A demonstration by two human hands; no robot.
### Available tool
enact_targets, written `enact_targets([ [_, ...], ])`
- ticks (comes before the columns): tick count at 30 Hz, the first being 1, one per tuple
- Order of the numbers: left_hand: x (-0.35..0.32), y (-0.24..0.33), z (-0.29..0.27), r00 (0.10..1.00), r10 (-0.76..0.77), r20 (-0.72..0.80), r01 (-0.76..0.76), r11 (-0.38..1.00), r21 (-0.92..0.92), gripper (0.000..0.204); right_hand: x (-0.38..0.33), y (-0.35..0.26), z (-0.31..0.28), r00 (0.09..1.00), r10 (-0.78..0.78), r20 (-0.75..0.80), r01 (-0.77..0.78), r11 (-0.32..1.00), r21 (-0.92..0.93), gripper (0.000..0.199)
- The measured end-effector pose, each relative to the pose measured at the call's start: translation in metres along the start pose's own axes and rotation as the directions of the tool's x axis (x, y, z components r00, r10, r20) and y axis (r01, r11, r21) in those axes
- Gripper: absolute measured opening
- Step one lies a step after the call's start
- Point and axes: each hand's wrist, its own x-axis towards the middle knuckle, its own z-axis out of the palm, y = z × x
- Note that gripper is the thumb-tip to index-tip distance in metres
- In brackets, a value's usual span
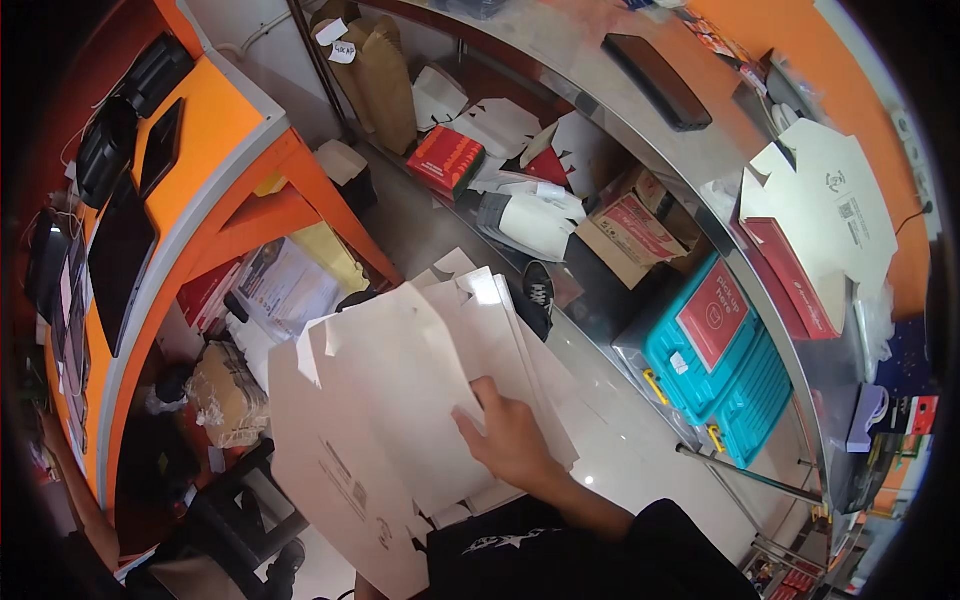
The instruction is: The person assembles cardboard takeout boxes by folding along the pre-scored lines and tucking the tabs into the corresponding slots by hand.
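Observation:
In front of me is a stack of flat, unfolded cardboard boxes (370, 400), off-white with cut flaps and small dark print. My right hand (515, 445) grips the right edge of the front sheet, thumb on its face and fingers at the edge. More pale sheets (490, 340) lie behind it, fanned a little to the right. My left hand is hidden behind the cardboard; only a sliver of forearm shows at the lower edge.
On the left is an orange counter (225, 110) with dark tablets (120, 260). A steel table (640, 110) curves along the right, bearing a red-and-white box (800, 280). Below stand turquoise bins (690, 350), an open brown carton (635, 230) and a red box (445, 162).

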Motion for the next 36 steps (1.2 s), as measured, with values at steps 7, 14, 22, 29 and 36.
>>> enact_targets([
  [7,0.036,-0.016,0.013,0.973,-0.203,0.106,0.141,0.896,0.421,0.084,0.038,0.017,-0.040,0.998,0.059,-0.010,-0.033,0.692,0.722,0.049],
  [14,0.063,0.006,-0.010,0.981,0.044,-0.190,-0.004,0.978,0.209,0.061,0.041,0.049,-0.042,0.921,0.324,-0.215,-0.022,0.597,0.802,0.020],
  [22,0.042,0.022,0.095,0.960,0.211,-0.184,-0.115,0.897,0.428,0.044,-0.023,0.014,-0.029,0.890,0.093,-0.447,0.067,0.942,0.329,0.020],
  [29,0.075,-0.014,0.150,0.995,-0.095,-0.032,0.098,0.855,0.510,0.039,-0.042,-0.015,-0.042,0.841,-0.538,0.056,0.540,0.828,-0.150,0.044],
  [36,0.081,-0.010,0.127,0.981,-0.184,-0.054,0.185,0.983,0.015,0.028,-0.050,-0.001,-0.053,0.871,-0.479,0.109,0.461,0.874,0.154,0.059],
])
